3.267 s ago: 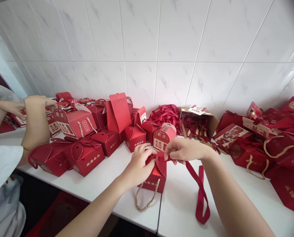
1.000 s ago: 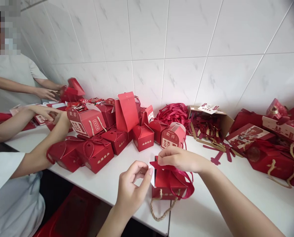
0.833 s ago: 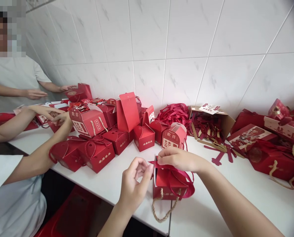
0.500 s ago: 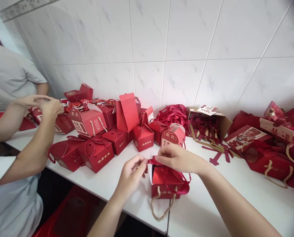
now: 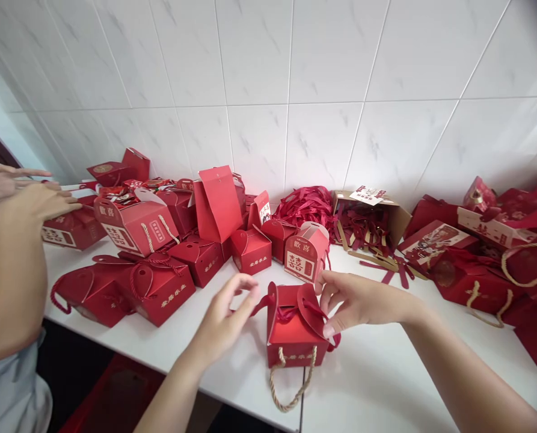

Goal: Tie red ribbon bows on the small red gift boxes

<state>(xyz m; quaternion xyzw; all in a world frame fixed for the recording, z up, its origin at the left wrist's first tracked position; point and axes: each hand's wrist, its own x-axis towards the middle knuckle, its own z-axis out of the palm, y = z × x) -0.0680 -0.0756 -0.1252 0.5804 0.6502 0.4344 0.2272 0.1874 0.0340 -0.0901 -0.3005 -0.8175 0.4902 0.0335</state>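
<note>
Here, left hand (image 5: 225,314) slightly agape beside the ribbon (image 5: 261,305), right hand (image 5: 357,304) wider, against the red box (image 5: 290,332)

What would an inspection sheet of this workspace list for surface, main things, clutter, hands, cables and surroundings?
Surface: white table, a seam running toward the front edge.
Main things: small red box standing upright, dark red ribbon at its sides; rope handle looped in front.
Clutter: gift boxes at left, ribbon heap by the wall, cardboard carton of strips, red packages at right.
Hands: left hand beside the ribbon, grip unclear; right hand at the box's right flap.
Cables: nothing seen.
Surroundings: tiled wall behind; co-worker's arm at left.
</note>
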